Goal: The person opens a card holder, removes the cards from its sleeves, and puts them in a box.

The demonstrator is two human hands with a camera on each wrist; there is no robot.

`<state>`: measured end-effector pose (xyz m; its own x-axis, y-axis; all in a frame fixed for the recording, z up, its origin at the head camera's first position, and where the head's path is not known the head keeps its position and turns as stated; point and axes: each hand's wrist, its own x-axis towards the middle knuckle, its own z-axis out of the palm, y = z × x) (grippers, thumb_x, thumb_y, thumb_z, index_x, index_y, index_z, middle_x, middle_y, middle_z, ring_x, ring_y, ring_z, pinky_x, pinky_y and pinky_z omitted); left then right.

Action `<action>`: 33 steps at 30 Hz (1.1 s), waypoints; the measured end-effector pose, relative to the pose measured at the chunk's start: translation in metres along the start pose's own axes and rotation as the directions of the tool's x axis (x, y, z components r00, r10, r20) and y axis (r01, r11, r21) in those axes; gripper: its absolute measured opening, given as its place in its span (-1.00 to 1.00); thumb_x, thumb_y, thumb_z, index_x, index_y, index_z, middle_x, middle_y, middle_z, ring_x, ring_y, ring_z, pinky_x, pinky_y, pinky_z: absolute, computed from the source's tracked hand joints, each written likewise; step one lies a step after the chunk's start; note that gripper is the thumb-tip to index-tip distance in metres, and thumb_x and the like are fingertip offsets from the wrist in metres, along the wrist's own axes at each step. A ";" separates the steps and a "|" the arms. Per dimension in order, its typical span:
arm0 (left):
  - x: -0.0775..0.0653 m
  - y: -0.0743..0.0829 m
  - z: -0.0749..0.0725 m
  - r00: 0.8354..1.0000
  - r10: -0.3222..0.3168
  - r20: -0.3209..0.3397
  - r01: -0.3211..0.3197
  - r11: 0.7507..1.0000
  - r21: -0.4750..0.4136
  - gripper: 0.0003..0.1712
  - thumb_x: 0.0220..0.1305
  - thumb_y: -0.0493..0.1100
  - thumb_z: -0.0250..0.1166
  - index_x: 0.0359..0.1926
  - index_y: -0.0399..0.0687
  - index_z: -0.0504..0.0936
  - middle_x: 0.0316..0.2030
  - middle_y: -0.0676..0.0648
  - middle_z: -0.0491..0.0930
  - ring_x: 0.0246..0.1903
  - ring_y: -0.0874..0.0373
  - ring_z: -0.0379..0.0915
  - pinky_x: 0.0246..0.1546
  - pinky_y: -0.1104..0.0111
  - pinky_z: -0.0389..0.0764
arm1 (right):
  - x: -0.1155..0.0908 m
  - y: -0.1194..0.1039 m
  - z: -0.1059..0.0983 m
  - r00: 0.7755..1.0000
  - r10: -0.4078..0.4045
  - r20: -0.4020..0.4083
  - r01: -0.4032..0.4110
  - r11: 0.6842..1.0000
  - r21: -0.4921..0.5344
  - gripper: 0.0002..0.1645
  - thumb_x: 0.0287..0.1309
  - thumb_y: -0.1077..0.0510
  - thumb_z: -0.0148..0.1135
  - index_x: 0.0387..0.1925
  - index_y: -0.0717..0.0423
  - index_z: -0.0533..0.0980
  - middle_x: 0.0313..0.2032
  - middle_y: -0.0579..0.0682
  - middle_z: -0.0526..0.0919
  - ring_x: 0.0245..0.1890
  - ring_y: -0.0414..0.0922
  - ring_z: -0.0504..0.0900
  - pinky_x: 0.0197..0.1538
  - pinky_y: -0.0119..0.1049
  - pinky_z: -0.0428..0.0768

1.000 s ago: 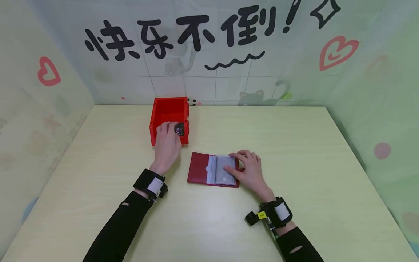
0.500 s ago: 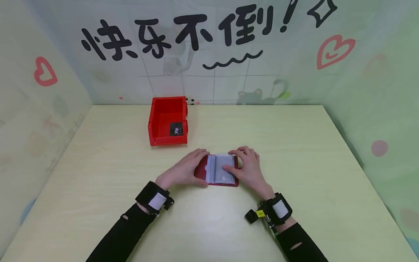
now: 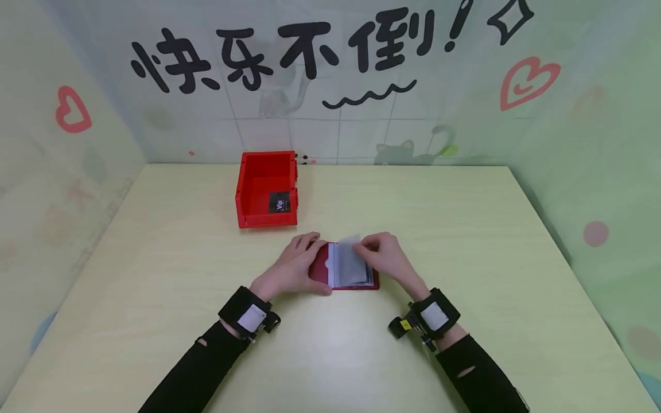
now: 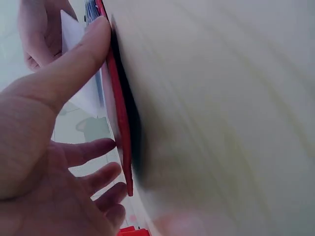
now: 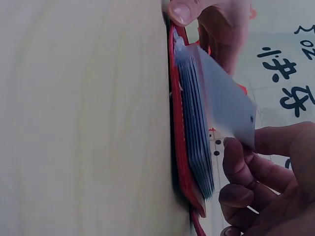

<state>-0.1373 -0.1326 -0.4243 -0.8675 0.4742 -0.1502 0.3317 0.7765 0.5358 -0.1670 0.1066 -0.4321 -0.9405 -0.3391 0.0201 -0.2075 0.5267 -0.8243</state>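
just left of the head view's centre, a red bin stands on the table, a black card lying in its lower right corner. below it, the left hand grips the open red card holder between thumb and fingertips, just below the frame's centre. on the holder's right half, a translucent leaf stands lifted, its upper right edge pinched by the right hand's thumb and fingers.

Pale wood-grain surface, soft glare on near part. Red bin toward back edge, left of middle. Open red card holder nearer, further right, apart from bin.
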 end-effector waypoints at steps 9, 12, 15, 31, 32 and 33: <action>0.005 -0.015 -0.008 0.999 -0.029 -0.027 0.019 0.946 -0.324 -0.33 0.29 0.05 0.36 0.31 -0.19 0.47 0.09 -0.18 0.57 0.11 -0.03 0.43 0.12 0.11 0.52 | 0.003 -0.004 0.015 0.994 -0.103 0.022 0.100 0.989 0.110 -0.68 0.45 0.09 0.12 -0.25 0.22 0.69 -0.43 0.08 0.60 -0.39 -0.13 0.44 -0.32 -0.38 0.33; 0.008 -0.019 -0.011 0.998 -0.051 -0.029 0.036 0.918 -0.395 -0.55 0.45 0.05 0.19 0.15 -0.17 0.61 -0.08 -0.13 0.67 -0.06 0.04 0.52 -0.01 0.25 0.56 | 0.002 -0.003 0.019 0.993 -0.099 0.060 0.091 0.988 0.122 -0.62 0.50 0.08 0.04 -0.26 0.24 0.68 -0.26 0.14 0.73 -0.22 -0.08 0.61 -0.14 -0.37 0.46; 0.010 -0.022 -0.012 0.995 -0.099 0.006 0.091 0.890 -0.446 -0.54 0.53 0.13 0.04 -0.12 -0.13 0.68 -0.33 -0.06 0.56 -0.21 0.11 0.43 -0.22 0.36 0.43 | 0.000 -0.002 0.020 0.986 -0.120 0.113 0.108 0.989 0.103 -0.59 0.52 0.06 0.00 -0.20 0.20 0.70 -0.09 0.15 0.77 -0.03 0.00 0.67 0.05 -0.26 0.54; 0.011 -0.019 -0.014 0.973 -0.206 -0.108 0.160 0.930 -0.332 -0.76 0.33 -0.14 0.35 -0.09 -0.21 0.76 -0.38 -0.13 0.67 -0.36 0.10 0.45 -0.33 0.41 0.44 | -0.010 0.014 -0.002 0.981 -0.163 0.100 0.179 0.969 -0.170 -0.34 0.07 0.07 0.51 0.21 0.18 0.57 0.03 0.13 0.46 0.07 0.08 0.31 0.03 -0.12 0.36; 0.010 -0.018 -0.015 0.969 -0.221 -0.111 0.174 0.928 -0.331 -0.75 0.33 -0.15 0.35 -0.08 -0.22 0.75 -0.36 -0.14 0.68 -0.37 0.10 0.46 -0.33 0.42 0.45 | -0.011 0.014 -0.005 0.984 -0.142 0.111 0.161 0.969 -0.188 -0.29 0.05 0.06 0.53 0.24 0.18 0.55 0.05 0.14 0.42 0.09 0.10 0.28 0.05 -0.09 0.35; 0.009 -0.018 -0.015 0.966 -0.233 -0.115 0.184 0.925 -0.333 -0.74 0.32 -0.15 0.36 -0.07 -0.22 0.74 -0.36 -0.15 0.68 -0.37 0.10 0.48 -0.33 0.42 0.46 | -0.011 0.015 -0.007 0.985 -0.123 0.122 0.145 0.970 -0.197 -0.25 0.05 0.05 0.53 0.27 0.18 0.53 0.06 0.14 0.40 0.11 0.10 0.27 0.06 -0.08 0.36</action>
<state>-0.1570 -0.1481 -0.4225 -0.9577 0.2289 -0.1743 0.0238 0.6669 0.7448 -0.1615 0.1235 -0.4410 -0.8680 -0.4939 0.0518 -0.3908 0.6151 -0.6848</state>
